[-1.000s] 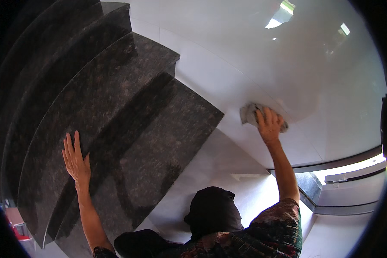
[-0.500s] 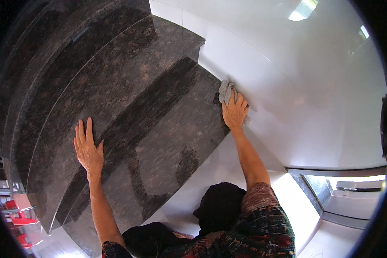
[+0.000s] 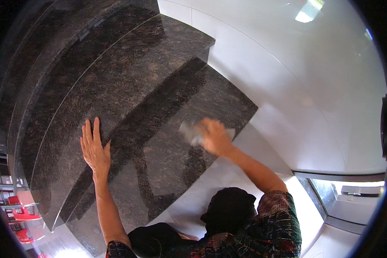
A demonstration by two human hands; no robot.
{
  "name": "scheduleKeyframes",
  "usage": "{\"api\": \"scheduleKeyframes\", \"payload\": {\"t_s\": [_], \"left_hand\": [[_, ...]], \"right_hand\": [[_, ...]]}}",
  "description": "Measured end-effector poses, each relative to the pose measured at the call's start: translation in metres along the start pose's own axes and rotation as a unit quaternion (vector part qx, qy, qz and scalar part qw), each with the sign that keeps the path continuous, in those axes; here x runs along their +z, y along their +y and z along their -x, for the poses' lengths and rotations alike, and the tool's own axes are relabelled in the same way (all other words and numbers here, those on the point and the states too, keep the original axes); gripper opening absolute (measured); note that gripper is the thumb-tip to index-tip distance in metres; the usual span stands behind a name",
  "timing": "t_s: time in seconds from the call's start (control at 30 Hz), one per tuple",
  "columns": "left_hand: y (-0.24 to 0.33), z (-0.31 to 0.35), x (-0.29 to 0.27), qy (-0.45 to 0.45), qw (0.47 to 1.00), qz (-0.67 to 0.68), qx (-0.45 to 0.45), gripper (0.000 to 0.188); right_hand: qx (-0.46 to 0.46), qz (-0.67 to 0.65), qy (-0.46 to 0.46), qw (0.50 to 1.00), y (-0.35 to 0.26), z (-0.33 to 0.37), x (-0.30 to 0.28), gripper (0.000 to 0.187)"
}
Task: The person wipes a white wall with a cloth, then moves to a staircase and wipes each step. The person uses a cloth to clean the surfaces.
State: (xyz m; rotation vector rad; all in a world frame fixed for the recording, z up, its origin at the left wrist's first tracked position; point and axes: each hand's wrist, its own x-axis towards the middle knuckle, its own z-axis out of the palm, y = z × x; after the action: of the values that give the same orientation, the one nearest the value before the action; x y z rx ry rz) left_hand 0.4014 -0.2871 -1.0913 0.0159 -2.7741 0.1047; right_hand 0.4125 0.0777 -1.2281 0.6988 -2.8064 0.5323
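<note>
A dark, speckled stone staircase [image 3: 167, 142] fills the left and middle of the head view. My left hand [image 3: 96, 148] lies flat on the upper step [image 3: 103, 86], fingers stretched out and nothing in it. On the lower step my right hand [image 3: 216, 136] presses a grey cloth [image 3: 190, 133] against the stone; both are smeared by motion. Parts of the cloth show on either side of the fingers, and the palm hides the rest.
A glossy white wall [image 3: 271, 73] borders the steps on the right. At lower right there is a metal-framed opening [image 3: 339, 176]. Red chairs [image 3: 26, 213] stand far off at lower left. Higher steps [image 3: 34, 56] rise at upper left.
My right hand has swept the cloth left and toward me, from the wall edge to the middle of the lower step. The left hand stays on the upper step.
</note>
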Motion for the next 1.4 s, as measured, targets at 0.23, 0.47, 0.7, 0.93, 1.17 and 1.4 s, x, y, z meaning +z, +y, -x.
{"api": "scheduleKeyframes", "payload": {"t_s": [0.23, 0.47, 0.7, 0.93, 1.17, 1.4], "left_hand": [[0.003, -0.002, -0.003, -0.001, 1.0, 0.006, -0.008, 0.089], [0.007, -0.003, -0.004, -0.009, 1.0, 0.023, -0.016, 0.091], [0.002, -0.002, -0.004, -0.004, 1.0, 0.011, -0.011, 0.09], [0.001, -0.004, -0.001, 0.011, 1.0, 0.001, 0.02, 0.088], [-0.002, 0.001, 0.005, 0.012, 1.0, -0.014, 0.019, 0.086], [-0.013, 0.006, 0.009, 0.019, 1.0, -0.007, 0.019, 0.083]], "right_hand": [[0.31, 0.109, 0.102, 0.939, 0.105, -0.108, 0.007, 0.063], [0.318, 0.155, 0.161, 0.921, 0.052, -0.153, 0.053, 0.064], [0.142, -0.004, -0.095, 0.985, -0.088, -0.113, 0.052, 0.071], [-0.32, -0.257, -0.129, 0.903, -0.203, -0.032, 0.064, 0.036], [-0.355, -0.134, -0.086, 0.921, -0.123, 0.018, 0.03, 0.034], [0.13, -0.024, 0.072, 0.989, -0.002, 0.066, -0.001, 0.042]]}}
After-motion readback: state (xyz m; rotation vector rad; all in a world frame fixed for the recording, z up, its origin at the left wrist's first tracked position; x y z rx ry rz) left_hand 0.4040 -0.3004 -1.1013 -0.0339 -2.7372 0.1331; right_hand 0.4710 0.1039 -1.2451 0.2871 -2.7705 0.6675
